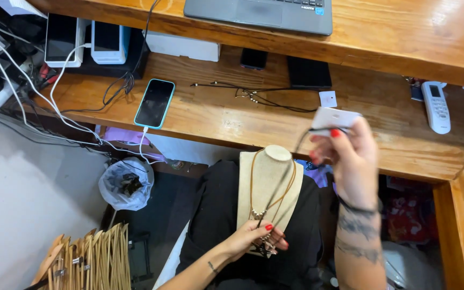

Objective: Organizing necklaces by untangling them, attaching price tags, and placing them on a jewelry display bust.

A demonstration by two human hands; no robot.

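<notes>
The right hand (350, 158) is raised at about 3 o'clock from the frame's centre, fingers curled and pinching a small white card (333, 119) at its top; a dark cord (291, 161) hangs from the card and runs down toward 7 o'clock. That cord ends at the left hand (256, 236), low at 6 o'clock, whose fingertips are closed around the cord's lower end and a small dark pendant (264, 248). Between the hands stands a beige bust (267, 185), upright on the dark lap, with a brown necklace (254, 188) looped around its neck and falling to a point just above the left hand. The left hand touches the bust's lower front. At 12 o'clock from the bust lies a wooden shelf (216, 115), and on it, at 10 o'clock, a phone (155, 103) in a pale blue case with a white cable plugged into its lower end. More cord necklaces (253, 95) lie loose on the shelf at 12 o'clock, with a small white square tag (327, 99) just beside them. A white remote (436, 106) sits at 2 o'clock, well apart. A grey laptop (259, 13) rests on the upper desk. At 8 o'clock a bundle of wooden hangers (89, 260) shows, and above it a bag-lined bin (126, 185).
</notes>
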